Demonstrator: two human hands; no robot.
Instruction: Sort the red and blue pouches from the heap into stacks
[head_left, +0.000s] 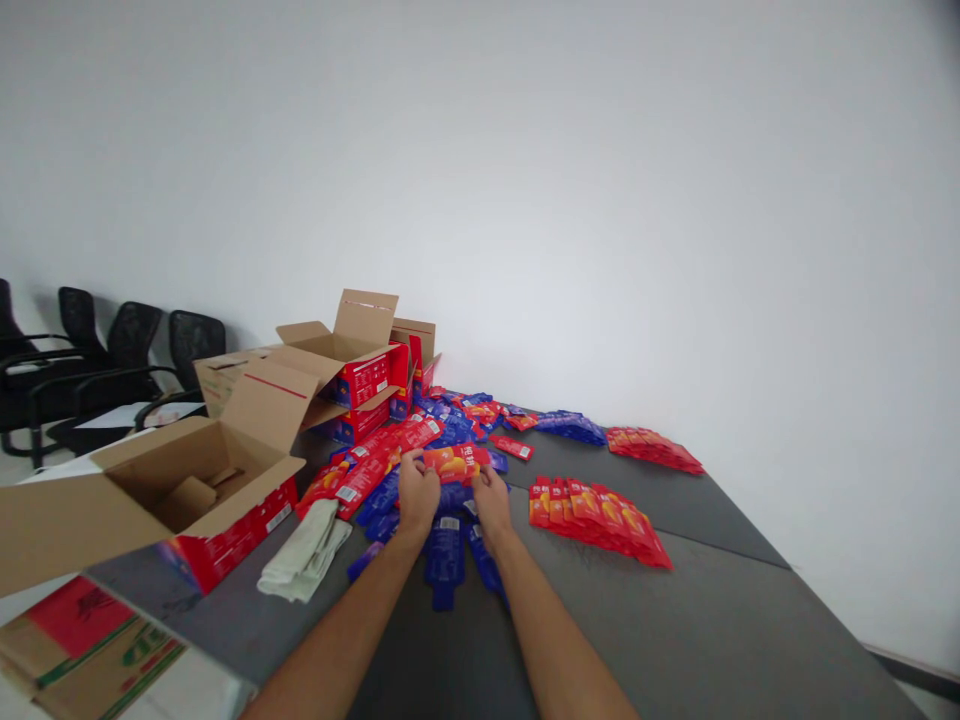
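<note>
A red pouch (456,463) with an orange picture is stretched between my two hands, level above a loose heap. My left hand (417,490) grips its left end and my right hand (491,500) grips its right end, fingers closed on both sides. Below and around my wrists lie several blue pouches (445,550). More red pouches (371,480) are heaped just left of my left hand. To the right of my right hand, a fanned row of red pouches (596,520) lies on the dark table (600,620).
An open carton (240,540) stands on the left, with a folded cloth (304,555) beside it. Further cartons (360,385) stand behind. Along the wall lie a blue pouch row (570,427) and another red pouch row (652,448). Black chairs (135,345) stand at far left.
</note>
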